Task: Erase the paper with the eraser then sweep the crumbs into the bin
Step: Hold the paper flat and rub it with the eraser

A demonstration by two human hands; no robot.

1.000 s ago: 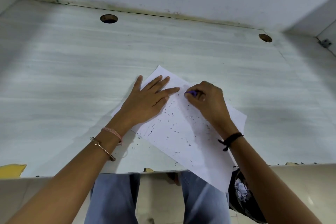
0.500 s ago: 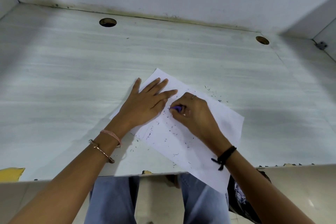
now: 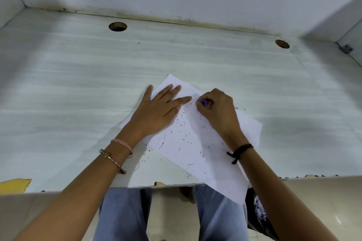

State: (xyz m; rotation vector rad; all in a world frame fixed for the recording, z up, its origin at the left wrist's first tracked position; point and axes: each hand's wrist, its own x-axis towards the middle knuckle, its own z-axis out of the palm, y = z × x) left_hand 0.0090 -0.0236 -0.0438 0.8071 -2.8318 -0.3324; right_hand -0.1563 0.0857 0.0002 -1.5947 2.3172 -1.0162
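Observation:
A white sheet of paper [image 3: 195, 148] lies at an angle on the desk [image 3: 78, 103], its near corner hanging over the front edge. Dark eraser crumbs [image 3: 184, 139] are scattered over it. My left hand [image 3: 156, 111] lies flat with spread fingers on the sheet's left part, holding it down. My right hand [image 3: 217, 111] pinches a small purple eraser [image 3: 203, 102] against the paper's upper part; most of the eraser is hidden by my fingers. Below the desk at the right, a dark bin [image 3: 256, 213] with crumpled paper shows partly behind my right arm.
The pale desk has two round cable holes [image 3: 117, 26] [image 3: 282, 44] near the back wall. A few crumbs lie on the desk [image 3: 238, 108] beside the sheet. A yellow chipped patch [image 3: 13, 184] marks the front edge at the left. My legs in jeans [image 3: 123, 217] are under the desk.
My right hand moved with the eraser down-left along the paper, then back up toward the top of the sheet. The left hand stayed pressed on the paper.

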